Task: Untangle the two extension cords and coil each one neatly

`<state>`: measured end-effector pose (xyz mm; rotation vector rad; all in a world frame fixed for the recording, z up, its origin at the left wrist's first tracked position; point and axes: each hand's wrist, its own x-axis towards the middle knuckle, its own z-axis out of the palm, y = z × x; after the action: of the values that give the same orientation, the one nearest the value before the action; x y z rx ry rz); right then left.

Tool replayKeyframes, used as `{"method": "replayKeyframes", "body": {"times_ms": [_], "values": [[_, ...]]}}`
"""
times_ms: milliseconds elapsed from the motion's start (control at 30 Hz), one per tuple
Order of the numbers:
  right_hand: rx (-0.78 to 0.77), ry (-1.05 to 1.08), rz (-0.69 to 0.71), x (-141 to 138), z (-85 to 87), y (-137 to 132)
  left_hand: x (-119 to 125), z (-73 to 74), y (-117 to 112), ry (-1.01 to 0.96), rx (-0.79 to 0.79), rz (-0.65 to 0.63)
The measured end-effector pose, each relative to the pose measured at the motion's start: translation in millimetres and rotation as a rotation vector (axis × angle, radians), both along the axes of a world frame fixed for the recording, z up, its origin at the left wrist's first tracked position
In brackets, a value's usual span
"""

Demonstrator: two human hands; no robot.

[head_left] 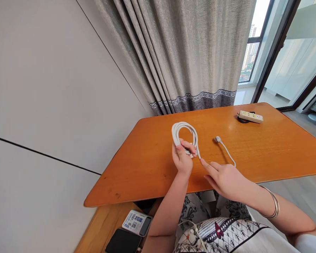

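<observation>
A white cable (183,130) lies coiled in several loops on the orange wooden table (265,151). My left hand (182,160) is closed round the near side of the coil, holding the loops together. My right hand (223,177) rests just right of it, index finger stretched toward the cable where it leaves the coil, the other fingers loosely apart. The loose end runs under my right hand and out to a grey plug (217,139) lying on the table.
A cream power strip (250,116) with a dark cord lies at the table's far right. A grey curtain (184,52) hangs behind the table, a wall to the left. A black phone (123,241) and a labelled device (137,222) sit on a lower bench.
</observation>
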<state>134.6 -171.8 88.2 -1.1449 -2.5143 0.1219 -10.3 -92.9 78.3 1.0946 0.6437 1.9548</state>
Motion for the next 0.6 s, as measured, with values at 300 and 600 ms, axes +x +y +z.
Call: {"method": "replayKeyframes", "body": {"times_ms": [300, 600], "values": [[-0.365, 0.386, 0.178, 15, 34.4, -4, -15, -13.9, 1, 0.706, 0.071, -0.193], [0.216, 0.257, 0.008, 53, 60.9, 47, -21, 0.2, -19, 0.652, -0.197, -1.073]]}}
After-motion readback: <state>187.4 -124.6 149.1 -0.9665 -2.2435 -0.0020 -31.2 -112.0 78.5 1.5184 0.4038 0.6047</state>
